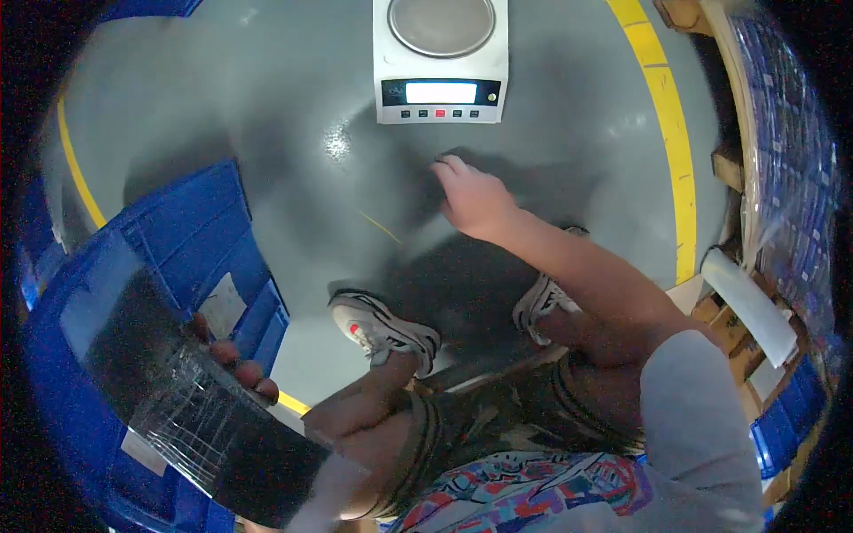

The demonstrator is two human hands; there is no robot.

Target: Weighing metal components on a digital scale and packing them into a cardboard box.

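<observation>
My left hand point(235, 360) grips the edge of a long, flat black piece point(275, 471) at the lower left, its fingertips showing along the edge. Wrinkled clear film point(191, 409) wraps the middle of this piece and catches the light. Bare of any sleeve at the wrist, my right hand point(475, 200) hovers in front of a white digital scale point(442, 67). Its fingers are curled, and their inner side is hidden, so I cannot make out what they hold, if anything. The scale has a round metal pan point(442, 25) and a lit display.
Blue plastic crates point(191, 231) stand at the left beside my leg. Film-wrapped goods point(786, 133) on wooden pallets line the right, with a white roll or sheet point(751, 306) near them. Yellow tape point(662, 107) marks the grey floor. My shoes point(382, 329) are below my hands.
</observation>
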